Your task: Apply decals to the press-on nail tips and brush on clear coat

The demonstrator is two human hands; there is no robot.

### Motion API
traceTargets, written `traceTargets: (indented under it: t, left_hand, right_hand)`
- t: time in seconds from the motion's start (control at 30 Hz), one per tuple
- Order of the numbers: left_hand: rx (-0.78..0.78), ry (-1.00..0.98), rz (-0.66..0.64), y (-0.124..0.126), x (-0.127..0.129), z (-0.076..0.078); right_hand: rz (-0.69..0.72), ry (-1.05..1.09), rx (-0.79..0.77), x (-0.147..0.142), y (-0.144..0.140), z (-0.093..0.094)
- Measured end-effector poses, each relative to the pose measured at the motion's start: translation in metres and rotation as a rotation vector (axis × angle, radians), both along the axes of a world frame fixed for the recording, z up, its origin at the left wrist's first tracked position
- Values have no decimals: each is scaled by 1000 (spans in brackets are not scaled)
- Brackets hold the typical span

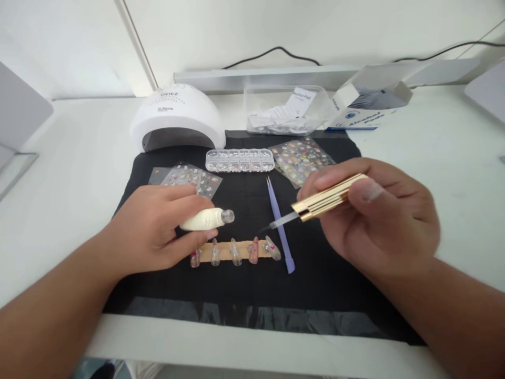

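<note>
Fingers of right hand point(379, 221) pinch gold-handled brush point(315, 204), tip angled toward bottle – likely for loading. Left hand point(158, 231) wraps cream bottle point(207, 219), neck open, tilted sideways. Below – strip of nail tips point(236, 251) on black mat point(315, 273), purple tool point(279, 223) beside.

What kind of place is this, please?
Probably a nail-art work desk. A white nail curing lamp stands behind a black mat, false nail tips lie in a row, and the right hand holds a gold-capped polish brush.
</note>
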State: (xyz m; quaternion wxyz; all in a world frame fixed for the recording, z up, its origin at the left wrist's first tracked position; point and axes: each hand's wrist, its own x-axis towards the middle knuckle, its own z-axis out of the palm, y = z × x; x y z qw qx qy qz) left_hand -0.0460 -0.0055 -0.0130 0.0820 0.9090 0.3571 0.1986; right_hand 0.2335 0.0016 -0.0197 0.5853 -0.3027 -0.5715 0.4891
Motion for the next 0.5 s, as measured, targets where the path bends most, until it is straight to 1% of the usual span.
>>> traceTargets:
  t: [0.13, 0.23, 0.3, 0.5]
  left_hand:
    - [-40, -24, -14, 2, -5, -1]
    - [-48, -24, -17, 2, -6, -1]
    - [-44, -22, -17, 2, -6, -1]
    - [-34, -20, -12, 3, -6, -3]
  right_hand:
    - [198, -165, -112, 6, -1, -6]
    - [301, -260, -122, 6, -2, -7]
    - [316, -300, -86, 5, -2, -7]
    - [229, -381, -50, 2, 3, -8]
